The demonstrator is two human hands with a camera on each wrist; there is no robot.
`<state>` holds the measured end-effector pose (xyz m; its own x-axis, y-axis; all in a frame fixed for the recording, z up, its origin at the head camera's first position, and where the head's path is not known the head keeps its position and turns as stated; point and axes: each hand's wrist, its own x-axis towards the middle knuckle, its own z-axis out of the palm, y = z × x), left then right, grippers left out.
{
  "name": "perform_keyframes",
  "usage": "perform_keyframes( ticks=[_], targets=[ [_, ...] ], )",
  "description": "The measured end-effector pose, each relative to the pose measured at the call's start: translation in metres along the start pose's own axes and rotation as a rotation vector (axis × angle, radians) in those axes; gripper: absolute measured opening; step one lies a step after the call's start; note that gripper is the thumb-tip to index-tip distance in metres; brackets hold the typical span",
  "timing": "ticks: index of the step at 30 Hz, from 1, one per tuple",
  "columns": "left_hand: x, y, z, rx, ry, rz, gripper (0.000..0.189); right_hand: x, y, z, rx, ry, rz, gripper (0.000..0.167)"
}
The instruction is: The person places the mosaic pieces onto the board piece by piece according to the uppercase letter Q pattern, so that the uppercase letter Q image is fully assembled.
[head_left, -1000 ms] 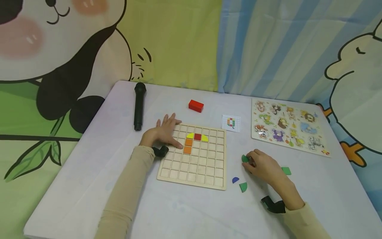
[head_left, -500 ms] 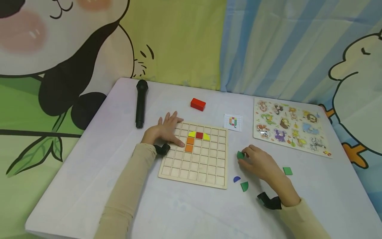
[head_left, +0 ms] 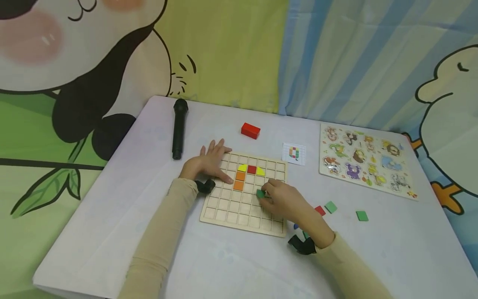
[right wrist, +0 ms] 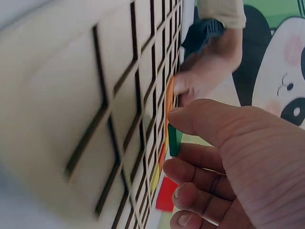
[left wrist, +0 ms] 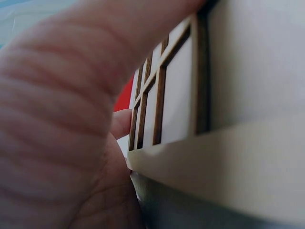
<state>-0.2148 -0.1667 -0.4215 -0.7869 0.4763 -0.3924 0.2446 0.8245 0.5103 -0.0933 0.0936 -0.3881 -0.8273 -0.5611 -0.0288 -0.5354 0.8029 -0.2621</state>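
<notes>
A wooden grid board (head_left: 220, 216) lies on the table. Set in its cells are two yellow quarter-round tiles (head_left: 260, 171), a red square tile (head_left: 252, 170) between them, and two orange tiles (head_left: 240, 176) in a column below the left yellow one. My left hand (head_left: 204, 165) rests at the board's left edge, fingers spread and thumb over the cells. Thumb and forefinger of my right hand (head_left: 284, 200) pinch a green tile (right wrist: 175, 140) above the board's right half; its other fingers are loosely bent. In the left wrist view, my thumb hides part of the grid.
Loose tiles lie right of the board: red (head_left: 320, 210), green (head_left: 330, 207), another green (head_left: 362, 215), and a blue one (head_left: 296, 226) partly behind my right wrist. Farther back are a pattern card (head_left: 294, 153), red block (head_left: 250, 130), microphone (head_left: 179, 128) and animal puzzle (head_left: 367, 161).
My right hand has carried the green tile leftward from the table to over the board, uncovering a red and a green tile. My left hand stays at the board's edge.
</notes>
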Motion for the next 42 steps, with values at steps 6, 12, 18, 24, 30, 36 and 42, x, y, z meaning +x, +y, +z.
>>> perform_keyframes(
  ticks=[6, 12, 18, 24, 30, 36, 42],
  targets=[
    [0.001, -0.002, 0.001, -0.003, 0.0, -0.015, 0.116, 0.023, -0.022, 0.01, -0.019, -0.013, -0.125, 0.019],
    [0.004, -0.004, 0.003, 0.008, -0.016, -0.016, 0.116, 0.036, -0.033, 0.015, -0.038, -0.044, -0.144, 0.021],
    [0.006, -0.002, 0.003, 0.015, -0.025, -0.029, 0.118, 0.038, -0.035, 0.017, -0.054, -0.026, -0.157, 0.019],
    [0.0, 0.001, 0.0, 0.004, -0.017, -0.009, 0.117, 0.04, -0.036, 0.018, -0.054, -0.014, -0.154, 0.019],
    [0.0, 0.0, 0.0, 0.002, -0.012, -0.001, 0.117, 0.041, -0.037, 0.018, -0.025, -0.035, -0.144, 0.016],
    [0.002, 0.0, 0.001, 0.027, -0.022, -0.014, 0.117, 0.041, -0.038, 0.018, -0.005, -0.052, -0.121, 0.015],
    [0.003, 0.001, 0.0, 0.022, -0.027, -0.028, 0.116, 0.04, -0.036, 0.02, 0.0, -0.031, -0.104, 0.017]
  ],
)
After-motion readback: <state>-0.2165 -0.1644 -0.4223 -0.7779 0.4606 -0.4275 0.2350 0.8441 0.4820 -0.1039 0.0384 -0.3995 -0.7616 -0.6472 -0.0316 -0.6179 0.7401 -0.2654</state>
